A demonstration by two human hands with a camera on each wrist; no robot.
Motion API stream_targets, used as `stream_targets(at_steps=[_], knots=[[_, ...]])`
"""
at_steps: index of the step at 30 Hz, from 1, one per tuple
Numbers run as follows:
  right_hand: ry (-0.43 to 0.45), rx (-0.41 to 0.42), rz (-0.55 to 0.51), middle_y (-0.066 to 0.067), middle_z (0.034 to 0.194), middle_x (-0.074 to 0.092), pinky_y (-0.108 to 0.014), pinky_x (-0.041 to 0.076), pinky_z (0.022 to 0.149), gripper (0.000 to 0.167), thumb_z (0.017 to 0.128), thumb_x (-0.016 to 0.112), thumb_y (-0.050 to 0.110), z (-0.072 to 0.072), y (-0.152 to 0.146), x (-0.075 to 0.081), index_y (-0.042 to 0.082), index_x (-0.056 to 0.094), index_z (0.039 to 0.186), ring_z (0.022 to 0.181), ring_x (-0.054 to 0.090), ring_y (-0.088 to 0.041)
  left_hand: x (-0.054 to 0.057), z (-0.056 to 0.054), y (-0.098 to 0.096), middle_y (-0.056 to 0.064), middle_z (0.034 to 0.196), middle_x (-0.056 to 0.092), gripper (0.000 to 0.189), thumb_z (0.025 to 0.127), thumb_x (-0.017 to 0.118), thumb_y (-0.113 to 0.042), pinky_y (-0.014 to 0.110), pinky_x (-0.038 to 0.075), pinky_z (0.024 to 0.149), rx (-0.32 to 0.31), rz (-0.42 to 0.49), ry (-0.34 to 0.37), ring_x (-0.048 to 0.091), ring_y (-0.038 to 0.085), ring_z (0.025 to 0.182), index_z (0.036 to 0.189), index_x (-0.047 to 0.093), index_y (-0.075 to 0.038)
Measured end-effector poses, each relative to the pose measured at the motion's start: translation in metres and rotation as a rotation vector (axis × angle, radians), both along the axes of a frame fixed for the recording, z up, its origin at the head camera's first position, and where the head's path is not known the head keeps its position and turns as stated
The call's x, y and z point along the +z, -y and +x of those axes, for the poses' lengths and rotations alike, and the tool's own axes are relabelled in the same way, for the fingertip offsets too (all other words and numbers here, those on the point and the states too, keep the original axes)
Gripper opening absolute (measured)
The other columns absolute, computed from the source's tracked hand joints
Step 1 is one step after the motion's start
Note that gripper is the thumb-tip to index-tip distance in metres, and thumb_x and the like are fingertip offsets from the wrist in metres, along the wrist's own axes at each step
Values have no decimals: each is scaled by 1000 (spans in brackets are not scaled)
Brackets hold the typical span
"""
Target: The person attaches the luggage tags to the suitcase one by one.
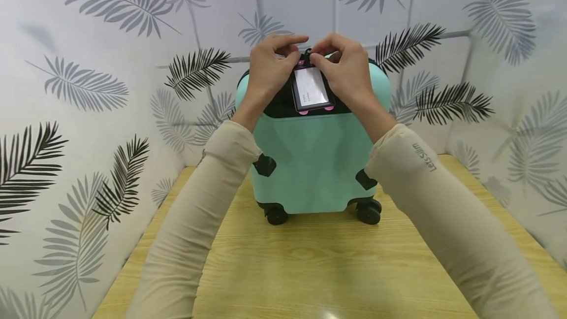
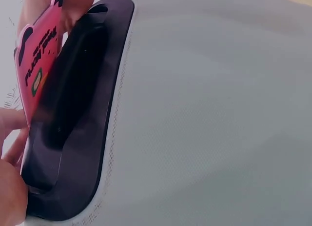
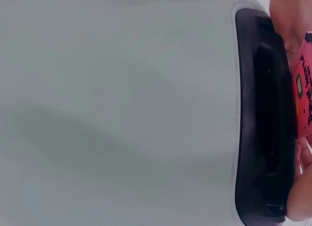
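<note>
A mint-green suitcase [image 1: 314,161] stands upright on its wheels. At its top, a luggage tag [image 1: 311,87] with a clear window and dark frame hangs over the black handle recess [image 2: 78,104]. The tag's pink back, with dark lettering, shows in both wrist views. My left hand [image 1: 271,65] pinches the black strap [image 1: 307,57] at the tag's upper end, its index finger stretched above. From the other side my right hand [image 1: 347,69] pinches the strap's tip between thumb and curled index finger. The fingertips partly hide the strap and the handle.
The suitcase rests on a wood-grain table [image 1: 301,265]. Close behind and on both sides stand walls with a leaf pattern [image 1: 88,82]. Black corner pieces [image 1: 265,165] and wheels [image 1: 368,211] jut from the suitcase's lower part.
</note>
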State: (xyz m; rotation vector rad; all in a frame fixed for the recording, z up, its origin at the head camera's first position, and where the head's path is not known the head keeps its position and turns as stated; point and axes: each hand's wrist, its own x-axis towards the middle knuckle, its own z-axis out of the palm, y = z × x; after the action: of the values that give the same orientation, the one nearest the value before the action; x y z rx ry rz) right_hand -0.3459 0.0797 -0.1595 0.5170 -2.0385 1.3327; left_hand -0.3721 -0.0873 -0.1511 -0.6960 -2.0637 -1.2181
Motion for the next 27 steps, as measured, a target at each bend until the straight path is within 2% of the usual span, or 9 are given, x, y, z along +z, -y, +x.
stream_targets(at_steps=[2, 5, 9, 15, 20, 27], knots=[[-1, 1, -6, 7, 91, 70, -23, 48, 70, 6, 97, 74, 15, -1, 0, 0, 20, 74, 94, 75, 63, -12, 0, 0, 1, 3, 97, 70, 31, 98, 64, -2, 20, 50, 83, -39, -22, 14, 64, 9, 89, 123, 78, -14], [-8, 1, -8, 4, 88, 71, -23, 47, 71, 6, 98, 74, 14, -2, 0, -1, 18, 74, 93, 74, 62, -11, -1, 1, 2, 1, 92, 69, 30, 96, 65, -2, 24, 51, 81, -93, -46, 53, 64, 11, 85, 121, 77, -15], [-5, 2, -12, 0, 87, 71, -22, 47, 73, 5, 98, 72, 12, -2, 0, -2, 15, 74, 95, 76, 62, -10, -1, 3, 1, 0, 87, 68, 26, 94, 69, -3, 25, 51, 79, -118, -59, 75, 64, 13, 82, 116, 75, -15], [1, -12, 11, 0, 90, 71, -22, 47, 75, 8, 100, 71, 13, -1, 0, -3, 8, 76, 103, 79, 62, -10, -2, 3, 1, 1, 88, 69, 24, 95, 71, -6, 26, 51, 78, -106, -70, 76, 65, 13, 83, 117, 74, -15], [-6, -24, 21, -1, 93, 72, -22, 47, 75, 8, 100, 70, 14, 0, 1, -3, 9, 76, 103, 78, 62, -9, -2, 4, 2, 3, 89, 71, 23, 96, 71, -7, 25, 52, 78, -82, -86, 64, 67, 12, 84, 117, 74, -15], [-17, -9, 8, 1, 88, 71, -21, 47, 75, 12, 99, 70, 13, 0, 0, -3, 5, 76, 105, 77, 63, -9, -2, 5, 1, 2, 88, 71, 22, 96, 71, -6, 24, 51, 75, -65, -79, 54, 66, 12, 82, 117, 74, -14]])
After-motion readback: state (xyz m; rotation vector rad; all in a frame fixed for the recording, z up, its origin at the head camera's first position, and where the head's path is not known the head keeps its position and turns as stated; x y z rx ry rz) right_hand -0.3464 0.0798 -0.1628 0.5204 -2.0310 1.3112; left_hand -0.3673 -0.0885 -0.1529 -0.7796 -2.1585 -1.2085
